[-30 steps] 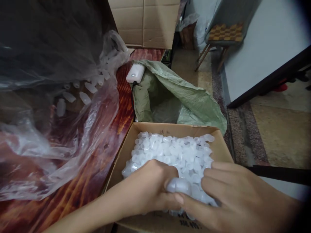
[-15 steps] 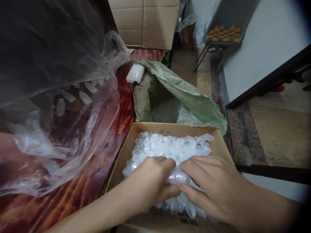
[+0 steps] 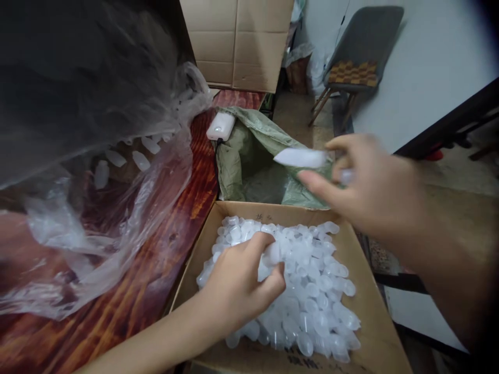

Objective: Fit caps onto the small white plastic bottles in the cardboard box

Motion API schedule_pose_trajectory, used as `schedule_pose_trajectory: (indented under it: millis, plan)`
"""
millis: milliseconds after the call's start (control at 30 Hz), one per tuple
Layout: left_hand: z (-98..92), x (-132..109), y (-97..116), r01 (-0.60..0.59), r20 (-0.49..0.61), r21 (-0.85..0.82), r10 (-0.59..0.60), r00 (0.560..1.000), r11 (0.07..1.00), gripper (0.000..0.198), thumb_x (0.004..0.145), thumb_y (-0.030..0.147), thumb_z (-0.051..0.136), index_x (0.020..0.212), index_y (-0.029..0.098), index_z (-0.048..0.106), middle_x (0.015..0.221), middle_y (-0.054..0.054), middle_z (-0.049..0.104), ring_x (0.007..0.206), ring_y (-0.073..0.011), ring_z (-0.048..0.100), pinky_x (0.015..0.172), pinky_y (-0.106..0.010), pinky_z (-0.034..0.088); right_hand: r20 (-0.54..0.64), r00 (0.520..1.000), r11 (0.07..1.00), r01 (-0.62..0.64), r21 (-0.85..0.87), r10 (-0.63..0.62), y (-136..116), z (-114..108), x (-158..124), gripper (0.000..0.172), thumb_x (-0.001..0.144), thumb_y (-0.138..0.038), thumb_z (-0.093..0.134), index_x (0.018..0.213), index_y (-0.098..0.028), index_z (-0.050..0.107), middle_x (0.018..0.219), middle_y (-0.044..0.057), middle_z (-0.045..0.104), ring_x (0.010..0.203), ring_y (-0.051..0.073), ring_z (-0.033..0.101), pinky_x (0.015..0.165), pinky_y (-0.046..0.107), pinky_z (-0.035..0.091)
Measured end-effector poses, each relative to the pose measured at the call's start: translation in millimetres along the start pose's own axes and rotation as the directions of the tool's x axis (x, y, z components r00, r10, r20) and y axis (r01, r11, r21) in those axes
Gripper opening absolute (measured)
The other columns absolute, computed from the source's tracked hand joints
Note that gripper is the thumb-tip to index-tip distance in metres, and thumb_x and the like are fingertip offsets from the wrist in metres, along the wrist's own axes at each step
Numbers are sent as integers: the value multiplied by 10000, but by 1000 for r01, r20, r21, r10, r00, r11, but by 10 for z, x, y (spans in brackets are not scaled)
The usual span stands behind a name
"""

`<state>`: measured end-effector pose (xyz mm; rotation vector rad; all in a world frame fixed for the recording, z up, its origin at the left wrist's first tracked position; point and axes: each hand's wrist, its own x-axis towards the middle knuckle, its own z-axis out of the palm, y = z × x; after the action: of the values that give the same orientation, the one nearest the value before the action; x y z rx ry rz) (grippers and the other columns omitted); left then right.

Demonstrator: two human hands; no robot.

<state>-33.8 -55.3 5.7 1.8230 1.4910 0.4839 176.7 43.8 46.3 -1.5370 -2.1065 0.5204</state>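
Note:
My left hand (image 3: 247,275) hovers over small translucent white caps (image 3: 312,291) in a cardboard box (image 3: 374,311). Its thumb and forefinger are curved but apart, a whitish cap beside them; no firm grip shows. My right hand (image 3: 370,182), smeared by motion, is raised beyond the box's right side. Its thumb and fingers are spread around the near end of a white bottle (image 3: 300,157), which appears loose in the air. A small pale patch shows between its fingers, too blurred to name. Behind and below the bottle gapes a green woven sack (image 3: 230,171).
On the reddish wooden table (image 3: 202,171), clear plastic sheeting (image 3: 156,208) partly covers several white bottles (image 3: 140,161). A white device (image 3: 221,125) with a black cable rests at the sack's edge. A grey chair (image 3: 362,47) stands farther back.
Both hands were together on a bottle above the caps. They have separated: my right hand swung up and right with the bottle toward the sack, while my left stayed over the box, its grip loosened.

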Motion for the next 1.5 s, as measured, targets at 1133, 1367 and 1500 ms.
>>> schedule_pose_trajectory:
  millis: [1133,1367,1500]
  plan:
    - [8,127,-48,430,419,-901,-137,898,58,247,875,396,551,794,180,461,604,37,608,328,-28,463,338,-122,323,-63,775,756,628,183,-629,26,324,-708,353,861,-15,561,1160,-201,538,1229,66,637,1122,154,625,964,245,523]
    - [27,95,-38,385,342,-864,-182,922,324,287,904,426,472,742,192,442,513,74,489,308,-20,346,314,-123,244,-26,809,809,588,12,-587,-25,341,-717,123,983,-261,503,1052,-195,580,883,26,706,762,143,686,696,241,551]
    - [34,92,9,358,277,-809,-235,932,467,147,845,308,464,746,200,450,474,88,439,369,-45,373,375,-144,279,-57,877,875,480,65,-477,-6,326,-747,370,1037,-423,294,929,-218,582,564,-26,537,480,118,550,497,256,434]
